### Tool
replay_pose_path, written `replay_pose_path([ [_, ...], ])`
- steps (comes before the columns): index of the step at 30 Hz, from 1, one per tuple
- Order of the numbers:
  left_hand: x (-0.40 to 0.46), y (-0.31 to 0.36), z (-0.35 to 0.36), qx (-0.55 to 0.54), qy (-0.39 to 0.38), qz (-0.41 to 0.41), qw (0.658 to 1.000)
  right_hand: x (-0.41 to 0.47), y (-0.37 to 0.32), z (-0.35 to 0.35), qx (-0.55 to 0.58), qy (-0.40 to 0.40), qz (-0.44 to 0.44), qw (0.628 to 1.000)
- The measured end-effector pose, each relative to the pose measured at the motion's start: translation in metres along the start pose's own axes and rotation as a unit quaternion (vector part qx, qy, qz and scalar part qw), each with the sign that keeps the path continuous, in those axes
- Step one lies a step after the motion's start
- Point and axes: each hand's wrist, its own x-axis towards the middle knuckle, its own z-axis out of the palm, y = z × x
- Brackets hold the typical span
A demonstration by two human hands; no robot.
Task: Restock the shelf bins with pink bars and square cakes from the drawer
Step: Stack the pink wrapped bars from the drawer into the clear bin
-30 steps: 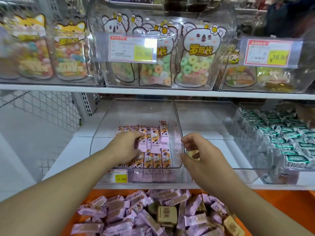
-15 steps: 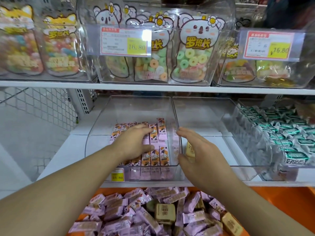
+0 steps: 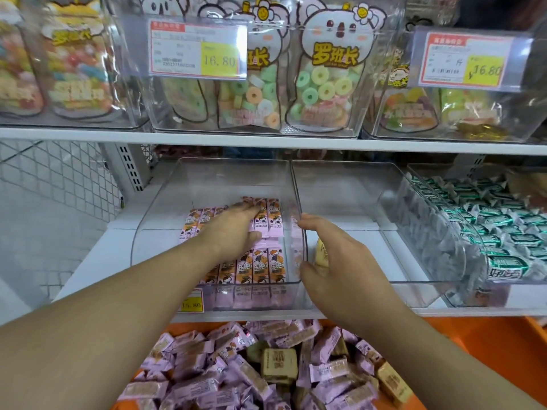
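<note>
Now left hand (image 3: 233, 229), fingers flat, presses pink bars (image 3: 260, 266) in left clear bin (image 3: 154, 232); right hand (image 3: 334, 258) spread open at its right wall.

Obscured and cut-off items

The left hand (image 3: 233, 229) covered several pink bars (image 3: 260, 263); the right hand (image 3: 334, 258) hid most of a square cake (image 3: 321, 251). The drawer (image 3: 485, 344) ran past the bottom edge; price-tag (image 3: 197, 48) small print was illegible.

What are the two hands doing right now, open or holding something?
Left hand: open, fingers flat on the pink bars in the clear bin.
Right hand: open, fingers relaxed, holding nothing, at the bin's right wall.
</note>
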Motion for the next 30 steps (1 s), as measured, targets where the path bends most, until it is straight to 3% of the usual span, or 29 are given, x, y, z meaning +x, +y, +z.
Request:
replay_pose_path([
  [10,-0.044,0.003,-0.022,-0.083,0.042,-0.003,0.996,-0.008,-0.009,-0.009,0.001,-0.016,0.003,1.0],
  [20,-0.184,0.055,-0.029,-0.219,0.106,0.032,0.969,-0.065,-0.022,-0.028,0.017,-0.043,0.001,0.999],
  [23,-0.222,0.058,-0.003,-0.212,0.074,0.035,0.974,-0.088,-0.005,-0.014,0.037,-0.085,0.029,0.995],
  [30,-0.251,0.034,0.096,-0.176,-0.112,-0.036,0.977,-0.131,0.056,0.049,-0.007,-0.209,0.125,0.97],
])
